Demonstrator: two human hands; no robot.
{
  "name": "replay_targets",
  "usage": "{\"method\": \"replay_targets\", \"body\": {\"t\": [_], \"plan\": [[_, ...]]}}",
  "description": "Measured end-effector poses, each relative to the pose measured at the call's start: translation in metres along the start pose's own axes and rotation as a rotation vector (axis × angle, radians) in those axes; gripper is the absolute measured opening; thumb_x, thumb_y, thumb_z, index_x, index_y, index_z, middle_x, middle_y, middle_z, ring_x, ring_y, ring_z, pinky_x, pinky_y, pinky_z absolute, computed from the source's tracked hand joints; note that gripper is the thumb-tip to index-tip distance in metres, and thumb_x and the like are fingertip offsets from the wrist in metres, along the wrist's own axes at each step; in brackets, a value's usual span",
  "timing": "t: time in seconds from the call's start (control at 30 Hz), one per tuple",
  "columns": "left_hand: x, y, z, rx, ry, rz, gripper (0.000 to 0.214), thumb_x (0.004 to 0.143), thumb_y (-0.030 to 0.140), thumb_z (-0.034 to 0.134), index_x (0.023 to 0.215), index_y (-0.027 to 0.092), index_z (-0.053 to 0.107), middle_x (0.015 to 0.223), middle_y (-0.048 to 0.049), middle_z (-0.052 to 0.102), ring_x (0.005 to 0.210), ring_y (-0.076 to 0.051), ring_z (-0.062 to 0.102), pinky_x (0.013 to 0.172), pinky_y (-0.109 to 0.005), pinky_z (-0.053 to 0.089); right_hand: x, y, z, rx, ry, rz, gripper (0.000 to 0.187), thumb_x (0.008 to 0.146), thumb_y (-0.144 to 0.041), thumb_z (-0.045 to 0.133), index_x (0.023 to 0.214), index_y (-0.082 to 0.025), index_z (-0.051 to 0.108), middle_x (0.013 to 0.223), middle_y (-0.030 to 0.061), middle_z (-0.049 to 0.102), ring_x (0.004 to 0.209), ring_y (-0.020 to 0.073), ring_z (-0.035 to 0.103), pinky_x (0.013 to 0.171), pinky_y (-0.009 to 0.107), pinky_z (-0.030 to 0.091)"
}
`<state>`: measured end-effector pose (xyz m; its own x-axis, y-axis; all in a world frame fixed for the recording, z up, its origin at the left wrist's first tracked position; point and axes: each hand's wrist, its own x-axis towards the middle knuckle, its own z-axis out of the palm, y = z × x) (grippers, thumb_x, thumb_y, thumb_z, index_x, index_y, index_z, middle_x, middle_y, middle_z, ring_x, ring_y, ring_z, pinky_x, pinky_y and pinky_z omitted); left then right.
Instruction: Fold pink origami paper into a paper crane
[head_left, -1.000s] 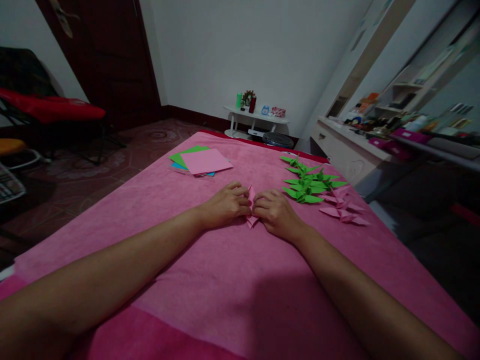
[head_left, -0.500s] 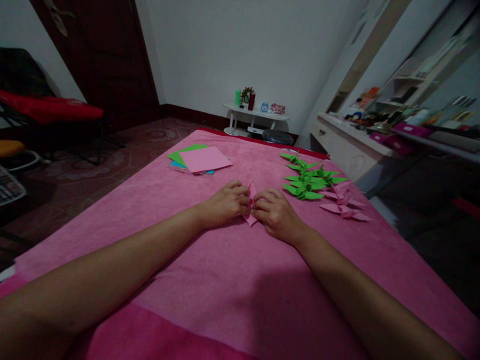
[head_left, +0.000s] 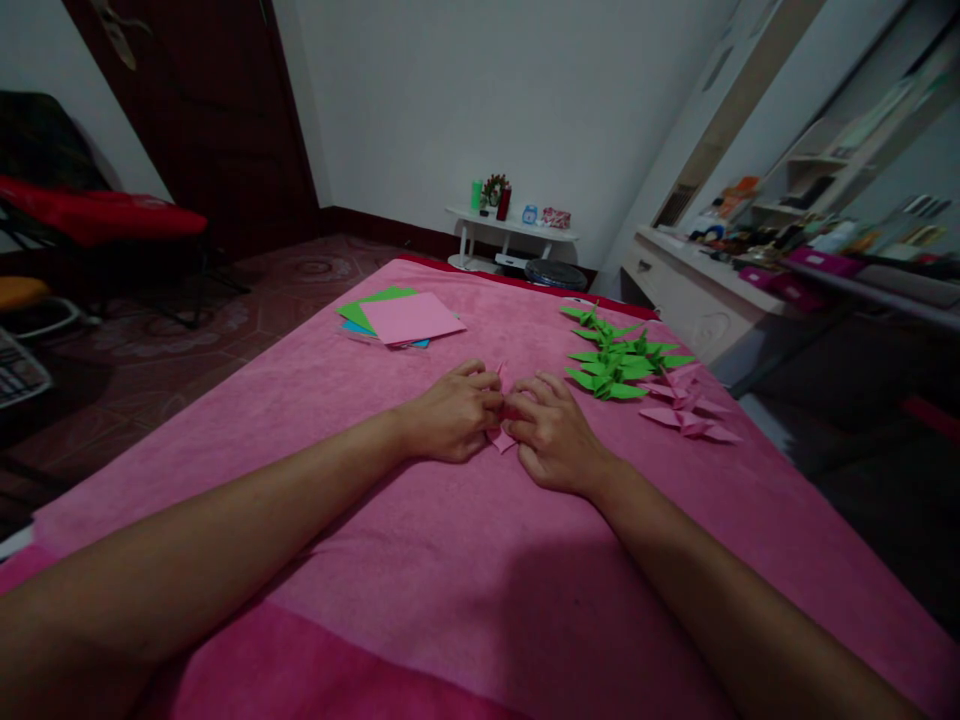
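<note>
A small folded pink paper piece (head_left: 501,438) rests on the pink blanket (head_left: 450,560) between my two hands. My left hand (head_left: 450,415) pinches its left side with fingers curled. My right hand (head_left: 553,435) presses the right side, its fingertips meeting the left hand's; most of the paper is hidden under the fingers. Right of my right hand lie several green paper cranes (head_left: 611,360) and a few pink paper cranes (head_left: 686,410).
A stack of flat paper sheets (head_left: 405,318), pink on top with green and blue beneath, lies at the far left of the blanket. Beyond are a small white side table (head_left: 514,235), a dresser (head_left: 697,300) at right, and a red chair (head_left: 97,220) at left.
My right hand has spread a little and slid forward over the pink paper, covering more of it. The left hand keeps its pinch in the same place.
</note>
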<state>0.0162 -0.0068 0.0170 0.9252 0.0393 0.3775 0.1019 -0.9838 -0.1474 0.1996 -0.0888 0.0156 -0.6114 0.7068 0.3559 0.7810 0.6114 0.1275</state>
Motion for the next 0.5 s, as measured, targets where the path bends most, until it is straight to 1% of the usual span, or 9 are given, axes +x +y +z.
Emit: {"method": "replay_targets", "body": {"t": [0.1, 0.2, 0.3, 0.4, 0.47, 0.5], "plan": [[0.000, 0.003, -0.002, -0.014, 0.003, -0.009, 0.018, 0.073, 0.027, 0.050, 0.074, 0.016, 0.065, 0.085, -0.0082, 0.064, 0.087, -0.023, 0.048, 0.084, -0.042, 0.030, 0.001, -0.002, 0.000, 0.021, 0.059, 0.073, 0.015, 0.074, -0.019, 0.055, 0.076, -0.019, 0.069, 0.111, 0.0075, 0.057, 0.111, 0.0273, 0.039, 0.102, 0.048, 0.021], [0.001, 0.006, -0.002, -0.011, 0.009, -0.052, 0.024, 0.077, 0.029, 0.045, 0.068, 0.016, 0.063, 0.082, -0.0089, 0.064, 0.087, -0.023, 0.048, 0.084, -0.042, 0.030, 0.003, -0.004, 0.002, 0.046, 0.109, 0.170, 0.019, 0.080, -0.022, 0.053, 0.071, -0.021, 0.070, 0.108, 0.0052, 0.057, 0.107, 0.0260, 0.040, 0.098, 0.047, 0.025], [0.002, 0.007, -0.001, 0.001, 0.010, -0.069, 0.026, 0.079, 0.029, 0.044, 0.065, 0.016, 0.061, 0.078, -0.0083, 0.063, 0.086, -0.022, 0.048, 0.084, -0.042, 0.029, 0.006, -0.009, 0.007, 0.049, 0.151, 0.281, 0.016, 0.077, -0.022, 0.057, 0.067, -0.021, 0.069, 0.106, 0.0050, 0.057, 0.104, 0.0264, 0.040, 0.096, 0.046, 0.028], [0.002, 0.007, -0.001, -0.003, 0.016, -0.058, 0.025, 0.079, 0.029, 0.044, 0.066, 0.016, 0.061, 0.077, -0.0076, 0.063, 0.087, -0.022, 0.048, 0.085, -0.042, 0.029, 0.010, -0.016, 0.010, 0.038, 0.198, 0.369, 0.012, 0.073, -0.020, 0.060, 0.063, -0.020, 0.067, 0.111, 0.0061, 0.054, 0.107, 0.0282, 0.039, 0.096, 0.047, 0.028], [0.001, 0.007, -0.001, -0.003, 0.024, -0.054, 0.025, 0.080, 0.029, 0.043, 0.067, 0.016, 0.061, 0.078, -0.0077, 0.063, 0.085, -0.022, 0.047, 0.085, -0.042, 0.028, 0.012, -0.018, 0.011, 0.044, 0.245, 0.446, 0.005, 0.069, -0.017, 0.062, 0.068, -0.020, 0.065, 0.114, 0.0075, 0.052, 0.109, 0.0287, 0.039, 0.096, 0.047, 0.030], [0.001, 0.007, -0.001, 0.001, 0.026, -0.055, 0.026, 0.080, 0.028, 0.043, 0.068, 0.016, 0.061, 0.078, -0.0078, 0.063, 0.085, -0.022, 0.047, 0.085, -0.042, 0.028, 0.012, -0.018, 0.012, 0.056, 0.285, 0.498, 0.007, 0.068, -0.016, 0.062, 0.074, -0.020, 0.065, 0.115, 0.0086, 0.051, 0.109, 0.0289, 0.040, 0.095, 0.046, 0.031]]}}
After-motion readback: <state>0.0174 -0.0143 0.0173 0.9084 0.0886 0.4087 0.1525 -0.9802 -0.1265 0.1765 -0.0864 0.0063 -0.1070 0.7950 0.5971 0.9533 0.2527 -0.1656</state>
